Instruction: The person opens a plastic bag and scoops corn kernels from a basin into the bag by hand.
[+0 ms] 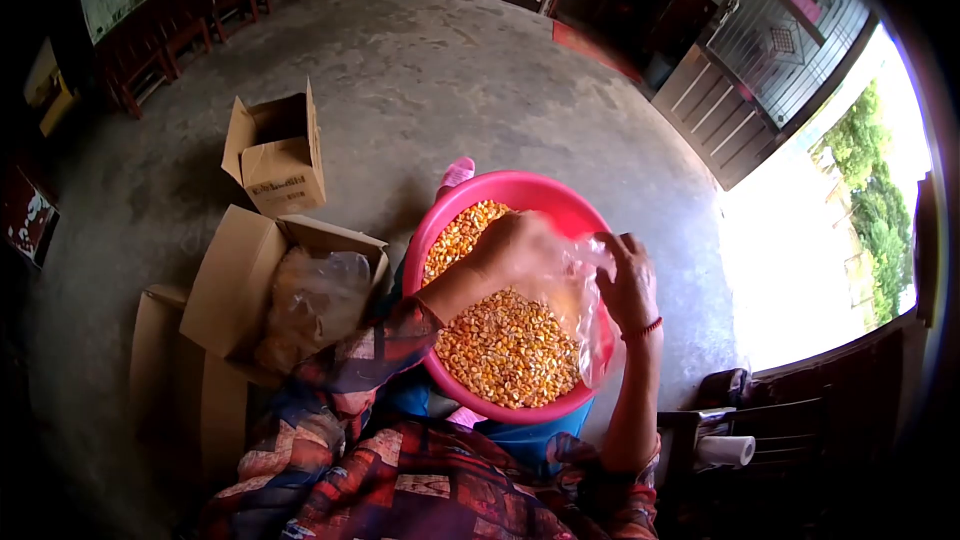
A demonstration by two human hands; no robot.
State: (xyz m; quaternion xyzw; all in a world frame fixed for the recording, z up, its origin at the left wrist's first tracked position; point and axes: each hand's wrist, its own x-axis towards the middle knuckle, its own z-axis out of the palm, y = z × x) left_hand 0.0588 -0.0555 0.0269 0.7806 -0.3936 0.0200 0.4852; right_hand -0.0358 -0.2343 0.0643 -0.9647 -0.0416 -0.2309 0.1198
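Observation:
A pink basin [425, 240] full of dried corn kernels [510, 350] rests on my lap. Over its right side hangs a clear plastic bag [592, 365], its lower part slack against the rim. My right hand [628, 280], with a red bracelet at the wrist, pinches the bag's upper edge between bent fingers. My left hand [520, 248] reaches across the kernels to the mouth of the bag. Motion smears its fingers, so I cannot make out whether they grip anything.
An opened cardboard box [235, 285] with plastic bags [318, 295] inside stands on my left. Beyond it is another open box [285, 175]. A paper roll [725, 451] lies on a dark chair at right. The door [765, 50] stands open.

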